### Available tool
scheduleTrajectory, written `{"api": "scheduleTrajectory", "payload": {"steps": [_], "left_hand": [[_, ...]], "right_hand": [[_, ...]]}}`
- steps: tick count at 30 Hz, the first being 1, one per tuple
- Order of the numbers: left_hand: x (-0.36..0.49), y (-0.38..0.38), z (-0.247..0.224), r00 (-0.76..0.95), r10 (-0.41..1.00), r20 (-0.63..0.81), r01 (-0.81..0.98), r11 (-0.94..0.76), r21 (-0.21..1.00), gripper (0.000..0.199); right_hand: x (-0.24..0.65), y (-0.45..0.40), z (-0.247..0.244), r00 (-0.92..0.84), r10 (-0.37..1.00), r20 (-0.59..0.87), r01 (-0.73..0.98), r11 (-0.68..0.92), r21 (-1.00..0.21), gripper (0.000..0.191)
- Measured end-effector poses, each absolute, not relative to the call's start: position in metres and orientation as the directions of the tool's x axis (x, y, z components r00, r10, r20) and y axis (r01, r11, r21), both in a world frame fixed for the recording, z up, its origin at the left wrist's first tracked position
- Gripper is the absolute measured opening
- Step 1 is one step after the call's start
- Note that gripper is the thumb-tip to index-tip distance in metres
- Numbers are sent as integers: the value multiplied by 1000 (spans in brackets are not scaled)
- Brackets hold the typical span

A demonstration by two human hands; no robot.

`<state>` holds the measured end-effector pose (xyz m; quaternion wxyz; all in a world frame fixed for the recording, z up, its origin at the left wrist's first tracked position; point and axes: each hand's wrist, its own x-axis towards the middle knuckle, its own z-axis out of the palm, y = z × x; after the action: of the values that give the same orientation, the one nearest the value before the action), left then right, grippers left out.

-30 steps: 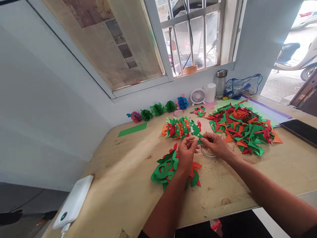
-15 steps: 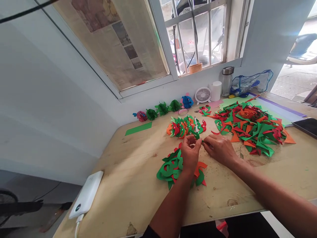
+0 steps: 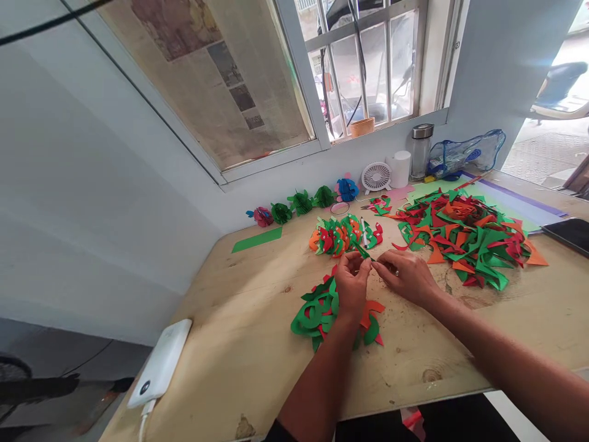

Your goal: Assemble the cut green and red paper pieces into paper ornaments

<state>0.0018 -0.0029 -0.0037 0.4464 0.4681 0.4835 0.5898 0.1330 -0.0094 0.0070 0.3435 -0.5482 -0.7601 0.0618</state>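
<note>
Between my two hands is a small green paper piece [image 3: 361, 249], its tip showing above the fingers. My left hand [image 3: 351, 282] pinches it from the left. My right hand [image 3: 405, 275] has its fingertips closed at the piece's right end, close against the left thumb. Under and beside my left wrist lies a pile of cut green, red and orange paper shapes [image 3: 313, 312], partly hidden by the arm. Just beyond my hands stands a row of curled green, red and orange paper pieces with white dots [image 3: 338, 236].
A large heap of paper scraps [image 3: 478, 230] lies right of my hands. Along the wall are paper figures [image 3: 301, 201], a small fan [image 3: 377, 177] and a glass bottle [image 3: 421, 153]. A green strip [image 3: 256, 239] and a white power bank [image 3: 161, 362] lie left; a phone [image 3: 568, 236] lies right.
The green piece has turned slightly between my fingers and now looks narrower, pointing up and left. My right hand has shifted a little left, nearer my left thumb.
</note>
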Motion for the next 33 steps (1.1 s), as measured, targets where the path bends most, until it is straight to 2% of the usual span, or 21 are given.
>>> {"api": "scheduleTrajectory", "payload": {"steps": [4, 13, 22, 27, 30, 33], "left_hand": [[4, -3, -4, -130, 986, 106, -82, -117, 990, 26], [7, -7, 1, 10, 993, 114, -124, -112, 986, 18], [5, -4, 2, -30, 999, -34, -208, 27, 978, 23], [4, -2, 2, -3, 996, -91, -339, 85, 937, 31], [4, -2, 3, -4, 992, -125, -385, 113, 916, 34], [4, -2, 3, 3, 989, -150, -408, 139, 902, 35]], "right_hand": [[135, -7, 10, -122, 903, 412, 734, 362, -575, 29], [137, -4, 11, -66, 940, 334, 662, 292, -690, 28], [139, 1, 8, -116, 971, 210, 470, 240, -850, 29], [143, 5, 5, -172, 976, 136, 295, 183, -938, 30], [142, 5, 4, -230, 968, 97, 216, 148, -965, 30], [140, 4, 4, -250, 966, 73, 214, 128, -968, 29]]}}
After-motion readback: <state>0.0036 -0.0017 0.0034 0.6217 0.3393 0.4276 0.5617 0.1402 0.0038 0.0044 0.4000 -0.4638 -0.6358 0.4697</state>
